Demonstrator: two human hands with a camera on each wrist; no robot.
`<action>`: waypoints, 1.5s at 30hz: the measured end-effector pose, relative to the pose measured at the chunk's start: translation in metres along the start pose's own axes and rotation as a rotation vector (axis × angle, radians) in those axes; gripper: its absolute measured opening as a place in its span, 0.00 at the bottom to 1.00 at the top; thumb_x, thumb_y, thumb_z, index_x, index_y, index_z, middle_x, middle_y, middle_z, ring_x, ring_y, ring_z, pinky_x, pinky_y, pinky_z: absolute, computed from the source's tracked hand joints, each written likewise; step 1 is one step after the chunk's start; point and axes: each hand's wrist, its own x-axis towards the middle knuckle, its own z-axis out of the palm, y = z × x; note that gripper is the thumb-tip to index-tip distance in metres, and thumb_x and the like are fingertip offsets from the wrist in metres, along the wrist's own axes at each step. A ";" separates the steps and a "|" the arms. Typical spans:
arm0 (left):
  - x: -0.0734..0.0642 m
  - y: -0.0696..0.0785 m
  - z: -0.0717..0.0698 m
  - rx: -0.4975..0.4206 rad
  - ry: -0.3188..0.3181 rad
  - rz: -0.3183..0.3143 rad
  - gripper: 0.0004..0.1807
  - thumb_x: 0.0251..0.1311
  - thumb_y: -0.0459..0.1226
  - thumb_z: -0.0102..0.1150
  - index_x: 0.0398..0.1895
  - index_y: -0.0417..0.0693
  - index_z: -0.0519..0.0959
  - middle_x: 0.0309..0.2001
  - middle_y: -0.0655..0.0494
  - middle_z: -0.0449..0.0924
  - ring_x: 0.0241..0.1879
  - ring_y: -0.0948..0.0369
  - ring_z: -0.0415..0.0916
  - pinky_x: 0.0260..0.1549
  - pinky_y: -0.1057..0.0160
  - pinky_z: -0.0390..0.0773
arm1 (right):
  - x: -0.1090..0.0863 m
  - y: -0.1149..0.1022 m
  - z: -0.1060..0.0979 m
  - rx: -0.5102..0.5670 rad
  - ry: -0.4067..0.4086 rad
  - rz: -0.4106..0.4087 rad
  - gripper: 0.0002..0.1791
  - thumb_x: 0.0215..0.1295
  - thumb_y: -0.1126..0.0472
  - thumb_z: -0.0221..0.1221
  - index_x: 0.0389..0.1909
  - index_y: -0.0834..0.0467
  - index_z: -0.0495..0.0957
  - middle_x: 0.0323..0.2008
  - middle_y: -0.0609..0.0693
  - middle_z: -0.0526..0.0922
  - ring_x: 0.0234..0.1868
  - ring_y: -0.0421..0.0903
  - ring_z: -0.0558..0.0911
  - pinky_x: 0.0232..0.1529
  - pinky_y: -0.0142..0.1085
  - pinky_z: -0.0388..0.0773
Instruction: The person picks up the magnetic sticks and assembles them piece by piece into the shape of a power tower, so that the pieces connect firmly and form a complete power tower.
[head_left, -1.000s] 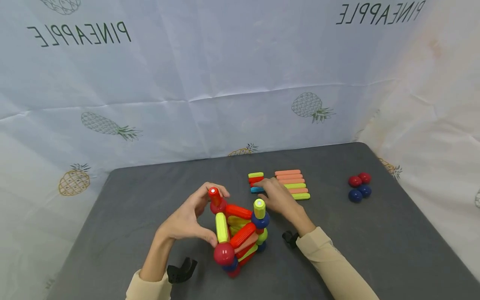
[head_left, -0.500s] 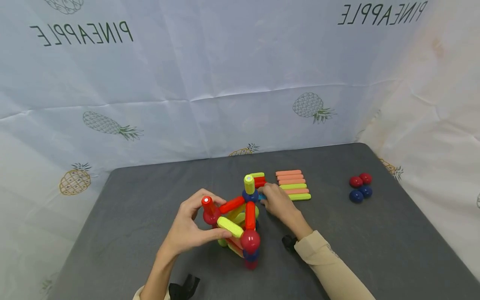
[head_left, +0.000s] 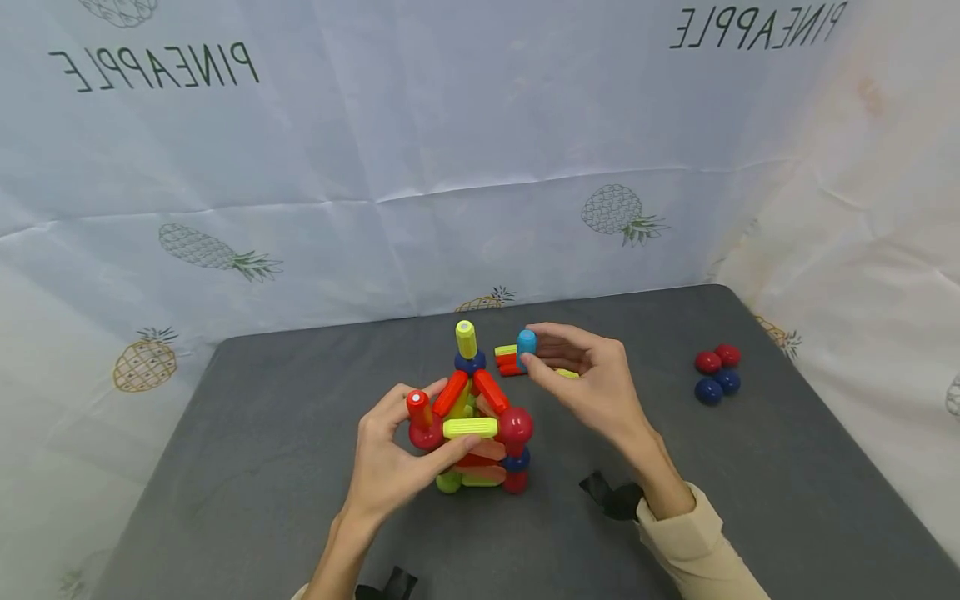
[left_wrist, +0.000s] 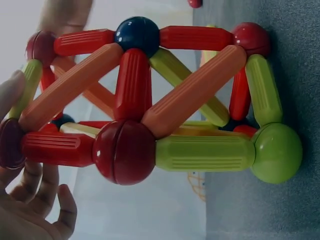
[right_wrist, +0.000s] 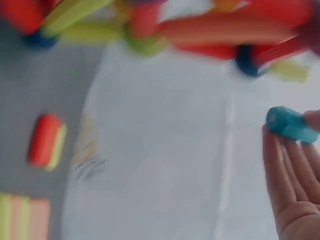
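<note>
A tower of magnetic balls and rods (head_left: 480, 461) stands upright on the table, red, yellow-green, salmon and dark blue. My left hand (head_left: 397, 467) grips its upper left corner, the thumb along a yellow-green top rod (head_left: 470, 427) and the fingers behind a red ball (head_left: 426, 432). A short red rod (head_left: 419, 407) points up from that ball; a yellow-green rod (head_left: 467, 337) rises from the far blue ball. In my right hand (head_left: 596, 383), a short blue magnetic rod (head_left: 527, 343) is pinched upright between thumb and fingers, right of the tower. The right wrist view shows the blue rod (right_wrist: 292, 125) too.
Short red and yellow-green rods (head_left: 508, 360) lie behind the right hand. A row of salmon and yellow-green rods (right_wrist: 22, 215) lies beside them, mostly hidden in the head view. Several red and blue balls (head_left: 717, 375) sit at the table's right side.
My left hand has turned the tower, bringing a yellow-green top rod to the front. My right hand has picked the blue rod off the table and lifted it upright beside the tower.
</note>
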 end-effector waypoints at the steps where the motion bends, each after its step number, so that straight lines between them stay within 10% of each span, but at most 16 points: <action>1: 0.000 0.000 0.000 -0.001 -0.002 0.000 0.30 0.43 0.38 0.84 0.53 0.46 0.86 0.33 0.58 0.82 0.37 0.69 0.79 0.33 0.68 0.80 | -0.003 -0.006 0.000 0.046 -0.004 -0.016 0.18 0.61 0.71 0.68 0.53 0.64 0.83 0.44 0.61 0.90 0.43 0.44 0.91 0.46 0.32 0.86; 7: 0.000 -0.002 -0.002 0.000 -0.014 -0.004 0.26 0.44 0.39 0.84 0.50 0.47 0.87 0.34 0.59 0.82 0.38 0.68 0.79 0.30 0.68 0.78 | -0.018 -0.027 0.001 0.184 -0.082 -0.081 0.17 0.58 0.74 0.68 0.49 0.66 0.83 0.40 0.62 0.89 0.39 0.42 0.91 0.44 0.36 0.88; 27: -0.002 -0.001 -0.003 0.020 -0.020 0.006 0.33 0.44 0.38 0.84 0.58 0.48 0.84 0.31 0.62 0.80 0.36 0.68 0.76 0.27 0.68 0.76 | -0.029 -0.026 0.001 0.123 -0.169 -0.166 0.19 0.57 0.76 0.68 0.50 0.62 0.83 0.40 0.56 0.88 0.40 0.41 0.90 0.46 0.36 0.87; 39: -0.001 -0.004 -0.010 0.012 0.034 0.106 0.29 0.44 0.33 0.81 0.54 0.50 0.85 0.36 0.58 0.82 0.38 0.67 0.75 0.36 0.68 0.77 | -0.026 0.020 -0.063 -0.312 0.058 -0.059 0.17 0.62 0.71 0.68 0.53 0.58 0.85 0.46 0.54 0.89 0.44 0.33 0.84 0.46 0.20 0.80; 45: 0.003 0.000 -0.019 -0.026 0.104 0.189 0.20 0.41 0.25 0.78 0.42 0.45 0.88 0.32 0.52 0.84 0.35 0.66 0.76 0.43 0.72 0.76 | -0.037 0.072 -0.125 -0.734 0.008 0.119 0.20 0.61 0.66 0.70 0.55 0.65 0.83 0.47 0.67 0.84 0.42 0.60 0.83 0.40 0.51 0.82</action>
